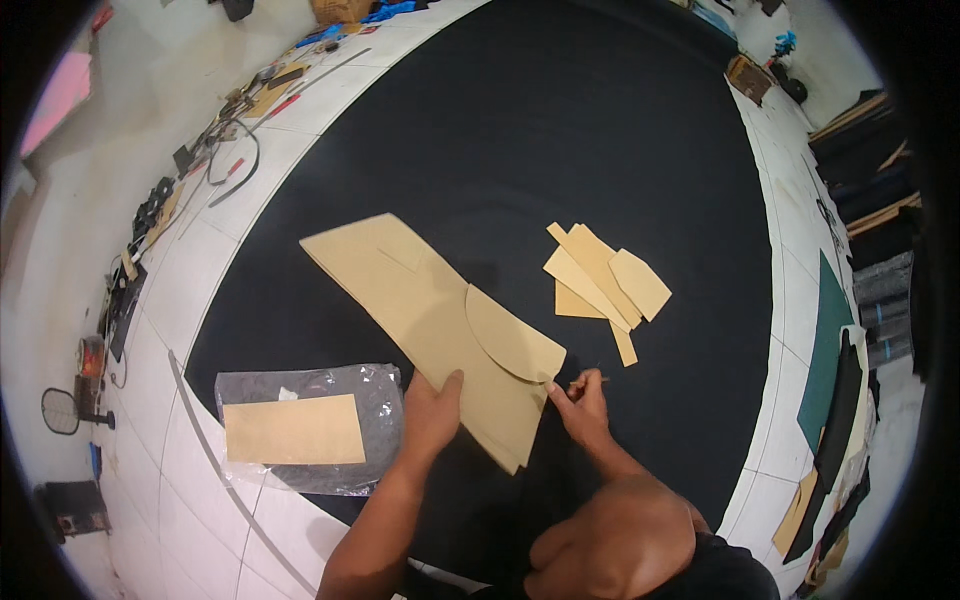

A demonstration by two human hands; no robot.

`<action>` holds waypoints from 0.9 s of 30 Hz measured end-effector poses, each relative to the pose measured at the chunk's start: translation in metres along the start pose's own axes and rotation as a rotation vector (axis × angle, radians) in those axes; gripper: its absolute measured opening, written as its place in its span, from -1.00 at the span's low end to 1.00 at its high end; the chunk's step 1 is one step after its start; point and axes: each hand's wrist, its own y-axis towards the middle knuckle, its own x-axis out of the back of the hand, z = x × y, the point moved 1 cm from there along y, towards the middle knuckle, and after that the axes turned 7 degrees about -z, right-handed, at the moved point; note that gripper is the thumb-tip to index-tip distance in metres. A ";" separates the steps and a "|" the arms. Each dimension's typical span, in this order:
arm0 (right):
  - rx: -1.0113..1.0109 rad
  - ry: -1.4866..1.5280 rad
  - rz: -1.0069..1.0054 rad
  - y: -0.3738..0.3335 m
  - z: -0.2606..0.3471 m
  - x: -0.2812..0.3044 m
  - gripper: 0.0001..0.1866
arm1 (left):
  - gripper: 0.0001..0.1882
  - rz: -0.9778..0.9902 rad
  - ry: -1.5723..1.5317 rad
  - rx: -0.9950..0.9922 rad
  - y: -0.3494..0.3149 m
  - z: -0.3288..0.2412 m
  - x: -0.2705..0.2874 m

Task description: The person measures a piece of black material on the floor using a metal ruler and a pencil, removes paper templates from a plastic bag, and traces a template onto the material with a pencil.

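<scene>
Black cloth point(450, 130) is spread over the tiled floor point(770, 440); card pieces point(600, 265) and, partly, a plastic bag point(385, 430) are laid on it, apparent tools point(285, 105) beside it.

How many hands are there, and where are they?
2. The left hand holds the lower-left edge of the big tan sheet; the right hand is at its right edge, by the curved tan piece. No other hand shows.

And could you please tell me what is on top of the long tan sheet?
A curve-edged tan piece and the left thumb; beneath them, the long tan sheet is hidden.
</scene>
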 end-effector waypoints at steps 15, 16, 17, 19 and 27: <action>0.490 -0.647 0.075 0.070 0.040 0.001 -0.35 | -0.52 0.089 0.174 -0.148 -0.021 -0.039 0.053; 0.489 -0.668 0.055 0.074 0.039 0.003 -0.39 | -0.52 0.085 0.143 -0.131 -0.022 -0.039 0.057; 0.582 -0.643 0.051 0.078 0.037 0.001 -0.41 | -0.52 0.077 0.119 -0.113 -0.022 -0.036 0.062; 0.768 -0.582 0.048 0.083 0.037 -0.008 -0.44 | -0.52 0.077 0.061 -0.142 -0.017 -0.013 0.072; 0.621 -0.488 0.261 0.155 0.151 -0.121 -0.29 | -0.53 0.007 -0.157 0.124 -0.047 0.017 0.102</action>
